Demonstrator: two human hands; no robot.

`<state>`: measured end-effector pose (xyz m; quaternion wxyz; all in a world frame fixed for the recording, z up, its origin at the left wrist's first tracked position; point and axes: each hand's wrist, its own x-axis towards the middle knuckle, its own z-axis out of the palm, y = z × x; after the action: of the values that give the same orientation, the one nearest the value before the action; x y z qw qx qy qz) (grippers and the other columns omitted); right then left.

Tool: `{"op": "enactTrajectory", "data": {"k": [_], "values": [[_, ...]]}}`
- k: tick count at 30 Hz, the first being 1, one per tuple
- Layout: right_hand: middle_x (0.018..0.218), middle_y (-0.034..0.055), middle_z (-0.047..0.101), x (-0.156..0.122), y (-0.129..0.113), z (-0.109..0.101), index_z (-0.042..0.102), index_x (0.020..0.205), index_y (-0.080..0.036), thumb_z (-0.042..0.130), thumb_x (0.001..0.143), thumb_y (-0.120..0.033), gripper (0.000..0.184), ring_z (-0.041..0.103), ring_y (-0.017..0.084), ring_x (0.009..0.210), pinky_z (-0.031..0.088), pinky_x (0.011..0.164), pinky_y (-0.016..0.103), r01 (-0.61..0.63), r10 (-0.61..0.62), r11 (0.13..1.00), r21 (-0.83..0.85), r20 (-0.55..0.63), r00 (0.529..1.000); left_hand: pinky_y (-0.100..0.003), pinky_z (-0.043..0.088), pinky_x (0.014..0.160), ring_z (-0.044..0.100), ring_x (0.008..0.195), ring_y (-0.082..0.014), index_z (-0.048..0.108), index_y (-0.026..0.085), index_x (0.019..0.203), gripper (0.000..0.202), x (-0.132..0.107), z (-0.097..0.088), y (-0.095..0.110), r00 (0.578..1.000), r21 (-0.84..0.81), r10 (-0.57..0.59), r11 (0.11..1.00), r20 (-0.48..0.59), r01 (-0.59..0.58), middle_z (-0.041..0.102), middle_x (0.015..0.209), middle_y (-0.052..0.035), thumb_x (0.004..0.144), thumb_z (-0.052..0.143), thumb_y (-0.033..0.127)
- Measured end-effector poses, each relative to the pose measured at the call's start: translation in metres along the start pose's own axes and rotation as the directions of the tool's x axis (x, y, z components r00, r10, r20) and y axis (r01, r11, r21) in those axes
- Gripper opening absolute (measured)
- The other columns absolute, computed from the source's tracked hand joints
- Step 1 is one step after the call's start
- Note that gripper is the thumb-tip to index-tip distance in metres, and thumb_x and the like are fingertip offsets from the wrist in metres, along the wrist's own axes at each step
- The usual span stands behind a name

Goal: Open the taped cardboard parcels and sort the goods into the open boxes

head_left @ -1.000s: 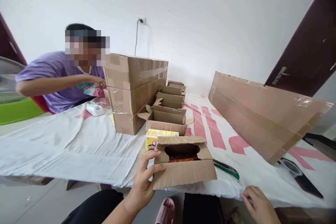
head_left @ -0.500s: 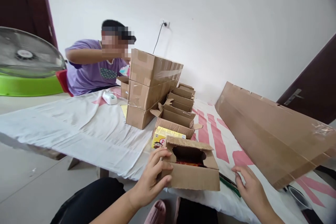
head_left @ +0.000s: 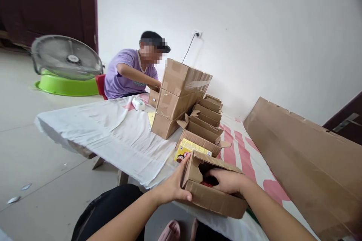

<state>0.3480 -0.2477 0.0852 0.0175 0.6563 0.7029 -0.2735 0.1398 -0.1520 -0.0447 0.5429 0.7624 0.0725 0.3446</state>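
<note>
An open cardboard box (head_left: 216, 201) stands tilted at the near table edge, with something red (head_left: 207, 183) partly visible inside. My left hand (head_left: 174, 186) grips the box's left end, thumb at the front and fingers along the side. Through the opening reaches my right hand (head_left: 226, 180); its fingertips are down inside, mostly hidden, and I cannot see whether they hold anything. Right behind the box lies a yellow printed carton (head_left: 192, 147).
Open cardboard boxes (head_left: 202, 130) run in a row beyond, beside stacked taped boxes (head_left: 169, 101). A large cardboard sheet (head_left: 305, 162) leans at right. Across the table (head_left: 124, 131) sits a person in purple (head_left: 121, 69), near a white device (head_left: 138, 103). A fan (head_left: 68, 58) stands left.
My right hand has moved left from beside the box into its opening. The box is now more tilted, my left hand still on it. The view has shifted left; the person's arm has lowered.
</note>
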Motion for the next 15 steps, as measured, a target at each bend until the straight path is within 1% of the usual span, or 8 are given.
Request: {"op": "enactTrajectory", "data": {"k": [2,4,6,8,10,12,14,15], "values": [[0.117,0.0092,0.071,0.006,0.002,0.005,0.069,0.115,-0.023,0.073,0.068,-0.033,0.048,0.067,0.032,0.101,0.052,0.087,0.043,0.004,-0.004,1.0,-0.024,0.003,1.0,-0.059,0.011,0.119,0.01,0.149,-0.0407,-0.005,0.022,0.154,0.141,0.0,-0.004,-0.003,0.998,0.022,-0.044,0.999,0.047,0.043,0.006,0.162,-0.0209,0.051,0.071,0.081],[0.113,0.0071,0.073,0.008,0.004,0.011,0.071,0.109,-0.026,0.074,0.066,-0.031,0.043,0.068,0.03,0.097,0.052,0.085,0.042,0.011,-0.011,0.999,-0.033,-0.022,1.0,-0.058,0.011,0.12,0.01,0.149,-0.0392,-0.007,0.024,0.154,0.141,0.0,-0.005,-0.003,0.996,0.11,-0.077,0.991,0.041,0.072,0.005,0.163,-0.0193,0.053,0.081,0.067],[0.104,0.007,0.075,0.01,0.005,0.018,0.072,0.101,-0.025,0.07,0.071,-0.032,0.031,0.069,0.029,0.089,0.053,0.079,0.042,-0.007,0.004,0.999,-0.036,-0.079,0.997,-0.055,0.014,0.12,0.014,0.149,-0.0379,-0.007,0.026,0.154,0.136,0.0,-0.005,-0.002,0.997,0.207,-0.08,0.975,0.012,0.076,0.008,0.163,-0.0182,0.057,0.085,0.048],[0.097,0.0075,0.076,0.009,0.004,0.022,0.072,0.096,-0.024,0.064,0.078,-0.033,0.023,0.07,0.028,0.082,0.053,0.073,0.04,-0.025,0.02,0.999,-0.038,-0.143,0.99,-0.053,0.017,0.12,0.018,0.148,-0.0371,-0.005,0.025,0.155,0.132,0.0,-0.004,-0.001,0.998,0.259,-0.068,0.964,-0.003,0.067,0.012,0.162,-0.0179,0.058,0.085,0.036],[0.099,0.0074,0.075,0.006,0.002,0.022,0.071,0.096,-0.024,0.061,0.08,-0.031,0.02,0.069,0.027,0.084,0.052,0.074,0.039,-0.019,0.008,0.998,-0.052,-0.193,0.981,-0.052,0.019,0.12,0.021,0.147,-0.0369,-0.002,0.024,0.155,0.131,0.0,-0.002,0.0,0.998,0.258,-0.065,0.964,-0.005,0.064,0.016,0.161,-0.0177,0.056,0.084,0.031],[0.101,0.0073,0.074,-0.001,-0.005,0.017,0.069,0.094,-0.023,0.062,0.08,-0.028,0.017,0.068,0.027,0.089,0.05,0.076,0.037,-0.007,-0.013,0.997,-0.082,-0.238,0.971,-0.051,0.02,0.12,0.024,0.146,-0.0368,0.001,0.023,0.155,0.13,0.0,-0.003,-0.001,0.998,0.242,-0.066,0.968,-0.013,0.068,0.02,0.16,-0.0173,0.055,0.084,0.029],[0.096,0.0071,0.074,-0.013,-0.014,0.007,0.066,0.089,-0.022,0.058,0.082,-0.025,0.011,0.067,0.027,0.088,0.049,0.075,0.035,-0.011,-0.023,0.993,-0.116,-0.288,0.957,-0.05,0.021,0.12,0.028,0.144,-0.0366,0.004,0.023,0.155,0.128,-0.002,-0.005,-0.003,0.998,0.233,-0.057,0.971,-0.032,0.063,0.025,0.158,-0.0164,0.056,0.084,0.029],[0.093,0.0064,0.074,-0.02,-0.019,0.001,0.065,0.088,-0.022,0.054,0.085,-0.023,0.011,0.067,0.026,0.087,0.048,0.074,0.034,-0.012,-0.029,0.992,-0.128,-0.313,0.949,-0.05,0.022,0.12,0.029,0.144,-0.0365,0.005,0.024,0.155,0.127,-0.003,-0.008,-0.004,0.998,0.232,-0.047,0.971,-0.041,0.055,0.027,0.158,-0.0159,0.056,0.085,0.03]]}}
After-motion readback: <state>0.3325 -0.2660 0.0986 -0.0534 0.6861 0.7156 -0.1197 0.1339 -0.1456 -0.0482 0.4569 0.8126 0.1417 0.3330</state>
